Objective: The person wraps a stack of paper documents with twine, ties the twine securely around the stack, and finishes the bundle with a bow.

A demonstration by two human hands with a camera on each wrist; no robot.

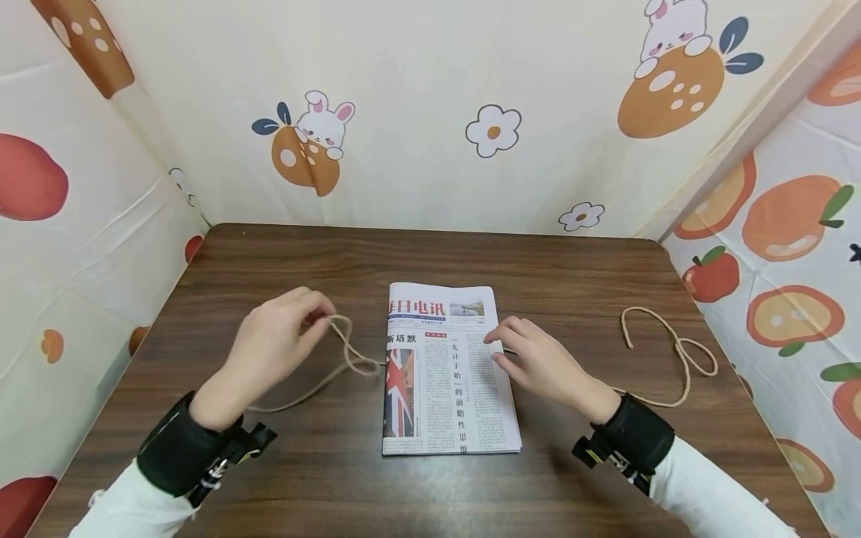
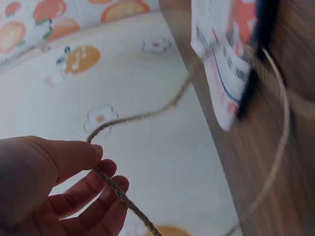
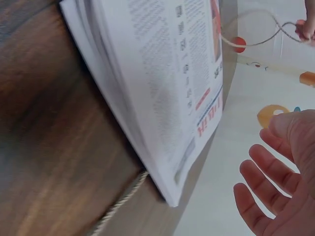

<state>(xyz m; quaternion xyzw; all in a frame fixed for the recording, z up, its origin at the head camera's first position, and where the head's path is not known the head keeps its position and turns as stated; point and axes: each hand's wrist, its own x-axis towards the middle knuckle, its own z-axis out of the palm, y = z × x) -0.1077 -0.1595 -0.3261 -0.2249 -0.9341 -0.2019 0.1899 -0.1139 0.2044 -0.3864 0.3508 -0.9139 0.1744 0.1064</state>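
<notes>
A folded newspaper stack (image 1: 444,403) lies on the wooden table with a length of twine (image 1: 316,388) running beneath it. My left hand (image 1: 279,332) is left of the paper and pinches the twine between thumb and fingers, lifting a loop off the table. In the left wrist view the pinched twine (image 2: 133,118) runs from the fingertips toward the newspaper (image 2: 224,73). My right hand (image 1: 538,362) hovers at the paper's right edge, fingers loosely bent and holding nothing. In the right wrist view the twine (image 3: 120,201) comes out from under the newspaper (image 3: 162,88).
The twine's other end (image 1: 686,366) lies in a loose curl on the right side of the table (image 1: 323,486). Printed cloth walls (image 1: 417,164) stand behind and at both sides. Each wrist wears a black band (image 1: 181,441) with a small camera.
</notes>
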